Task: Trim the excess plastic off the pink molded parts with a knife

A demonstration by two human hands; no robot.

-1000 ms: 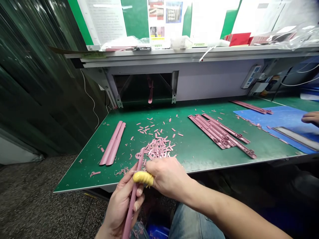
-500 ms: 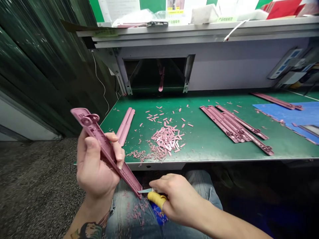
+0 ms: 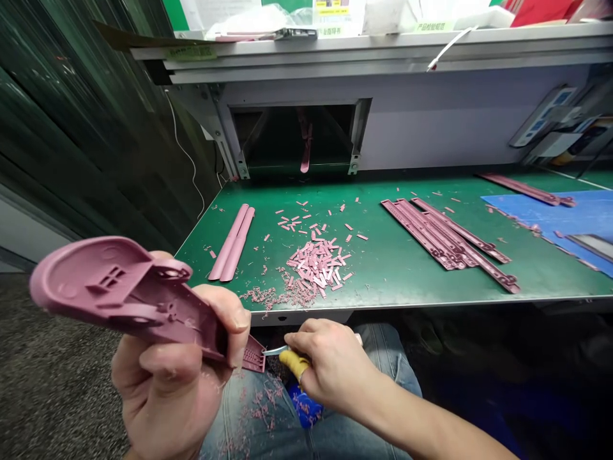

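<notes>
A pink plastic part (image 3: 143,291), likely light, stiff and best held by its long edges, slants across the lower left of the frame, pinched in the left hand's (image 3: 167,390) fingers. At lower center, the right hand (image 3: 330,361), knuckles up, curls around a knife (image 3: 274,351), its tip at the part's end.

Pink part (image 3: 189,319): long, narrow, plastic-looking, its hollow inner side showing ribs and two rounded lugs.
Its pose: slanted in my left hand (image 3: 177,383), rounded end raised toward me, squared end lower.
Knife (image 3: 275,351): slim, pale blade, tip at the squared end's edge; my right hand (image 3: 335,364) hides most of its handle.
</notes>
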